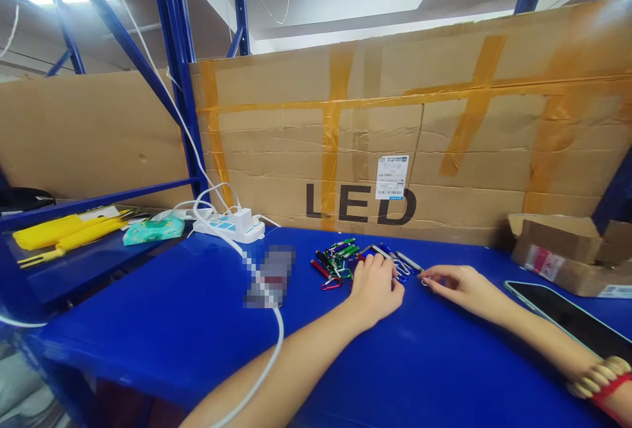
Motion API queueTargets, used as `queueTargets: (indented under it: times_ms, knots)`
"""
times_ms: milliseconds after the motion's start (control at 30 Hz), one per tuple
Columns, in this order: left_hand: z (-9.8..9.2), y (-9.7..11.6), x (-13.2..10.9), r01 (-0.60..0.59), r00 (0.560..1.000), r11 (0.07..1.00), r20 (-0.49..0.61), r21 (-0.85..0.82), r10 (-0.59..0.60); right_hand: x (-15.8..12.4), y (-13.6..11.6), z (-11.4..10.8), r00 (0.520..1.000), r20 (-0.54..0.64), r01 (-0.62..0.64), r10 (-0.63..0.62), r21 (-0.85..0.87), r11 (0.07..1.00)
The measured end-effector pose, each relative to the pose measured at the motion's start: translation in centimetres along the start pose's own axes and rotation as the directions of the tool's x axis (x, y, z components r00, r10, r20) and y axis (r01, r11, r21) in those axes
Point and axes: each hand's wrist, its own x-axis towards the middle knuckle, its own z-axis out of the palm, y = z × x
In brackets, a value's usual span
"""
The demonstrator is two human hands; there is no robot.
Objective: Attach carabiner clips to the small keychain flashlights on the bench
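Observation:
Small slim metal tubes with carabiner clips (349, 250) lie in a loose pile on the blue table; they come in red, green, black, blue and silver. My left hand (378, 288) rests over the right part of this pile, fingers bent down and tips hidden; what they hold, if anything, does not show. Just to its right, my right hand (459, 290) pinches thumb and fingers at the near end of a silver tube with a clip (409, 261). A red tube with a red carabiner (326, 274) lies at the pile's left edge.
A white cable (279, 342) hangs across the view in front of the blue table (187, 322), near a power strip (230, 225). A phone-like device (567, 313) and open cardboard box (563, 250) lie right. Yellow tools (74, 230) and a tissue pack (154, 229) sit left.

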Motion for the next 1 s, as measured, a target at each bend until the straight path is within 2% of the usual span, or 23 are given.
queueTargets:
  times_ms: [200, 533, 800, 1000]
  knots:
    - [-0.1, 0.0, 0.0, 0.012, 1.000, 1.000, 0.006, 0.012, -0.012, 0.1, 0.2, 0.2, 1.000, 0.002, -0.010, 0.010, 0.014, 1.000]
    - [-0.5, -1.0, 0.5, 0.031, 1.000, 0.992, -0.005, 0.126, -0.030, 0.3, 0.8, 0.0, 1.000, 0.005, 0.011, -0.011, -0.004, 1.000]
    - [-0.8, -1.3, 0.4, 0.084, 0.995, 0.995, -0.049, 0.052, -0.082, -0.5, -0.1, -1.1, 0.999, -0.030, -0.027, 0.024, -0.081, 0.996]
    - [-1.4, -0.8, -0.1, 0.108, 0.990, 0.994, -0.087, 0.004, -0.107, -0.5, 0.6, -1.2, 0.999, -0.046, -0.031, 0.027, -0.094, 0.995]
